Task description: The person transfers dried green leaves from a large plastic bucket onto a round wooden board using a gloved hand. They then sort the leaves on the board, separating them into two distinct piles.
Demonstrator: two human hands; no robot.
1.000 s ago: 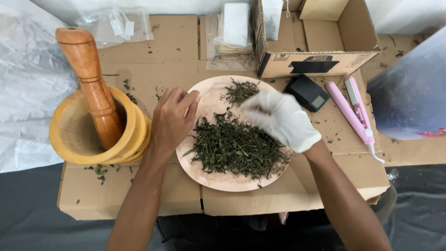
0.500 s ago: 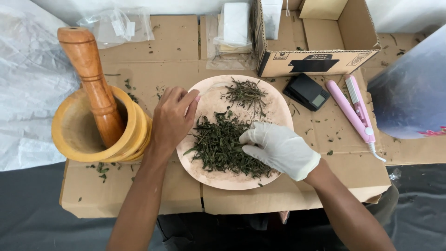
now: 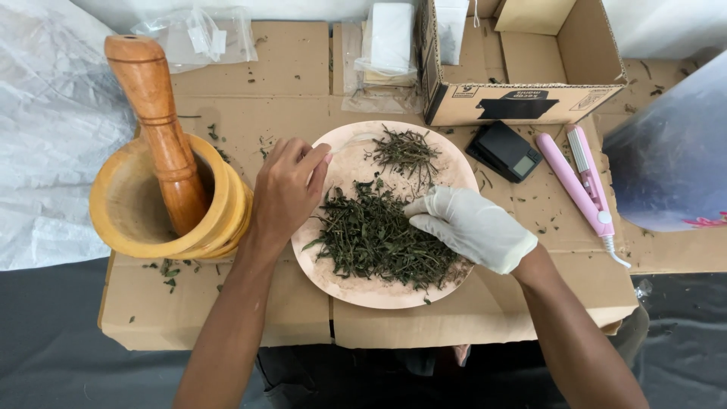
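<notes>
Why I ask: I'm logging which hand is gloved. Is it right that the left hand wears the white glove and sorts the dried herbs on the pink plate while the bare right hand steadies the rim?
Not quite: the sides are swapped. The head view shows the right hand wearing the white glove and sorting the dried herbs, while the bare left hand steadies the rim of the pink plate.

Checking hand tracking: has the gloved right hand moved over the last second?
Yes. The gloved right hand has come down the pink plate toward the person, away from the cardboard box, onto the big herb pile.
</notes>
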